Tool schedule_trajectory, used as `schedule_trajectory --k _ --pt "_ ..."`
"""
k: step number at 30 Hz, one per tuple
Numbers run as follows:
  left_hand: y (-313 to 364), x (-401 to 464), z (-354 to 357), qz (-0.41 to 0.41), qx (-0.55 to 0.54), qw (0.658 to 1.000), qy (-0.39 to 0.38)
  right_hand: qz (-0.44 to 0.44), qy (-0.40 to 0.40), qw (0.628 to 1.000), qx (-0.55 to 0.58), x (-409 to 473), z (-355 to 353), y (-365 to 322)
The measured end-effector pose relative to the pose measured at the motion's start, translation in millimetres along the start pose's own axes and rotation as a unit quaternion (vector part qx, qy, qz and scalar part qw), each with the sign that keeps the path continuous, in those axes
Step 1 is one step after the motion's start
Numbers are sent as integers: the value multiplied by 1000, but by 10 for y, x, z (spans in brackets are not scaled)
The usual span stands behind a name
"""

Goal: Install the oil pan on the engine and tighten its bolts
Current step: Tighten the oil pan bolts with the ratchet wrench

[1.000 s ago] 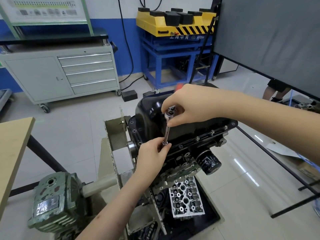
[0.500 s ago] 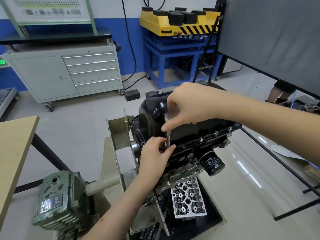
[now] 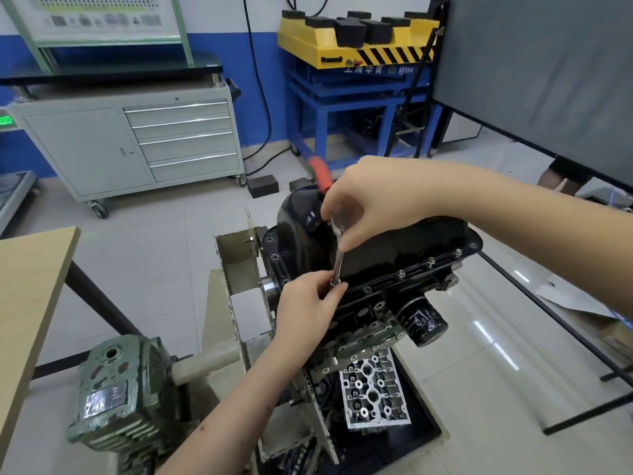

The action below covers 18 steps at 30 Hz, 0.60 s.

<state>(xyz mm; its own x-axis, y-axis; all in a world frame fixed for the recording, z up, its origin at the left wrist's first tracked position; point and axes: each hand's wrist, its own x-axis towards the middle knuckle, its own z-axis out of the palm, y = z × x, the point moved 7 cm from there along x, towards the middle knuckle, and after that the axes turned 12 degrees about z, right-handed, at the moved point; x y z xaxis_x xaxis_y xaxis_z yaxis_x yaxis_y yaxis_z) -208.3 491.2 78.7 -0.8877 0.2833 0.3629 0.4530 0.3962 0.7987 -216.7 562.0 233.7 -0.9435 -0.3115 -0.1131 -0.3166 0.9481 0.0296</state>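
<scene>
Nearest, at six o'clock, the left hand (image 3: 310, 303) reaches up from the bottom edge, its fingers (image 3: 337, 290) curled round the lower end of the ratchet extension (image 3: 338, 265) where the socket meets a bolt on the near flange of the oil pan (image 3: 404, 248). Just above, the right hand (image 3: 373, 204) pinches the ratchet head (image 3: 337, 225) with thumb and fingers bent round it; compared with half a second ago, the red handle (image 3: 319, 174) now shows past the knuckles toward eleven o'clock, where it was hidden. The black oil pan sits on top of the engine (image 3: 376, 313), which hangs in the stand (image 3: 236, 265) at the centre. Bolts (image 3: 400, 276) stand along the flange toward three o'clock. Below, at five o'clock, a black tray (image 3: 424, 426) holds a cylinder head (image 3: 375, 392). A black oil filter (image 3: 423, 322) juts from the engine's side. At eight o'clock sits a green gearbox (image 3: 116, 395); at nine, a wooden tabletop (image 3: 30, 279). Farther off, at eleven, is a grey drawer cabinet (image 3: 137, 142), and at one a yellow lift (image 3: 356, 42) on a blue frame.
</scene>
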Motion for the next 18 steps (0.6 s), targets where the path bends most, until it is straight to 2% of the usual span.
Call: schedule_trajectory --k 5,7,13,18 --pt "1 -42 51 -18 -46 998 25 85 74 993 -37 -11 44 86" --pt "6 -38 57 -7 -31 999 34 87 89 992 -25 -52 62 99" --pt "42 -27 -3 41 13 998 53 6 11 998 59 -133 68 44" --pt "50 12 1 53 7 999 10 -39 -37 997 54 -77 71 9"
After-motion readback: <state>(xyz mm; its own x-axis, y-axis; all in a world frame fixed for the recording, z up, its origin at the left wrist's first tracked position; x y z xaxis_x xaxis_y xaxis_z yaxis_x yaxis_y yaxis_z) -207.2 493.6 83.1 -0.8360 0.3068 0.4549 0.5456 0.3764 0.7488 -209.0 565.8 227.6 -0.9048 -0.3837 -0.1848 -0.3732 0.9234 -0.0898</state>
